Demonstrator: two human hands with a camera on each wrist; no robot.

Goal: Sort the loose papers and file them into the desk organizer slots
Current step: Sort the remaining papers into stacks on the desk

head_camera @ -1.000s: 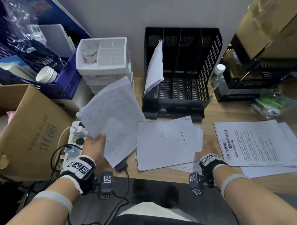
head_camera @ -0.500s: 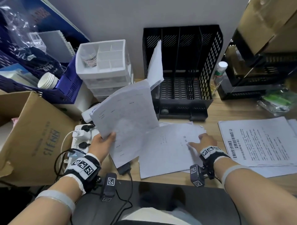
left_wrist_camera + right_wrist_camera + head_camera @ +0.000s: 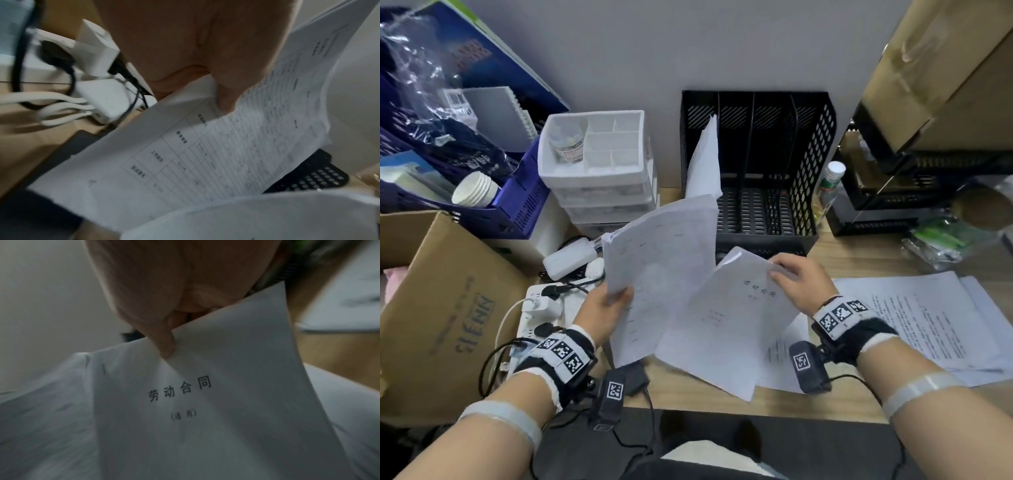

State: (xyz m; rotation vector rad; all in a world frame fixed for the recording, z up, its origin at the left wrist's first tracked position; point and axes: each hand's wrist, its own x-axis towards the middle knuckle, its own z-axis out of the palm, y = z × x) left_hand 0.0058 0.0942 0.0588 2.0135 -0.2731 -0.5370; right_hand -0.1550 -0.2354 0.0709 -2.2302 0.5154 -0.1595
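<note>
My left hand (image 3: 608, 308) grips a stack of table-printed sheets (image 3: 657, 267) by its left edge, thumb (image 3: 228, 97) on top, holding it upright in front of the black desk organizer (image 3: 756, 164). My right hand (image 3: 796, 284) pinches the top edge of a stapled titled document (image 3: 726, 318) and lifts it off the desk; the thumb (image 3: 164, 344) presses on its front page (image 3: 185, 402). One white sheet (image 3: 705, 164) stands in the organizer's leftmost slot. Another pile of printed papers (image 3: 928, 318) lies on the desk at right.
A white drawer unit (image 3: 599, 164) stands left of the organizer. A power strip with plugs and cables (image 3: 541, 305) lies by my left hand. A cardboard box (image 3: 438, 308) sits at left, a blue basket (image 3: 517, 202) behind it. A small bottle (image 3: 830, 185) stands right of the organizer.
My left hand has carried its stack rightward toward the organizer. My right hand moved from resting on the desk papers to pinching the titled document and raising its top edge.
</note>
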